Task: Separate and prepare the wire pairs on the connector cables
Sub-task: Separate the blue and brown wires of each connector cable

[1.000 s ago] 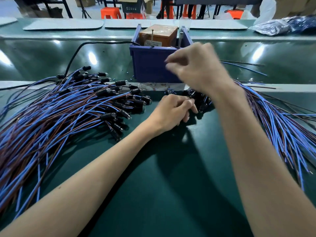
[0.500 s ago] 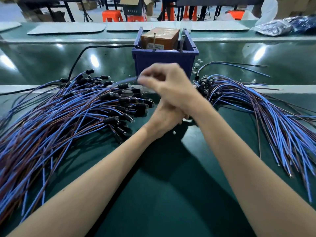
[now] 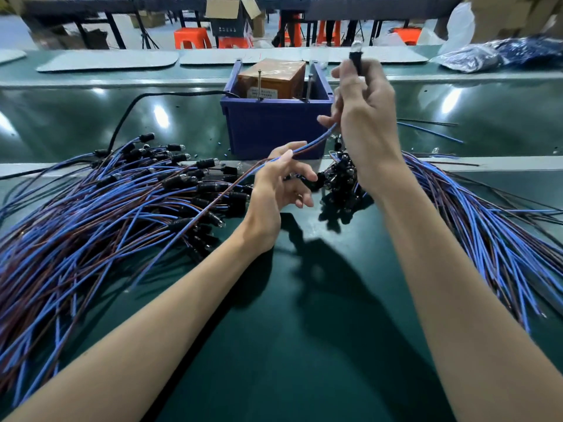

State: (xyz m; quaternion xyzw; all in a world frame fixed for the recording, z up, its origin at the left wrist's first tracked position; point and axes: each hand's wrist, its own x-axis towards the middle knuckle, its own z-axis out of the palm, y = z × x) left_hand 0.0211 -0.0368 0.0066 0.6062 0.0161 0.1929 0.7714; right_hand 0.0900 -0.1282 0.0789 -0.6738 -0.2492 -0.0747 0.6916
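Two cable heaps (image 3: 91,214), green bench (image 3: 304,345), orange stools (image 3: 192,38); left hand (image 3: 274,184), right hand (image 3: 365,117) fingers (image 3: 344,76) round one cable (image 3: 313,142).

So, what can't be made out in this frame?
Head view only:
Print on the brown cardboard box in the blue plastic bin: too small.
Right hand hold on the black connector: mostly hidden by the hand's back.
Held blue-and-brown wire pair: split or joined, blurred.
Left wire pile ends: cut off by the frame edge.
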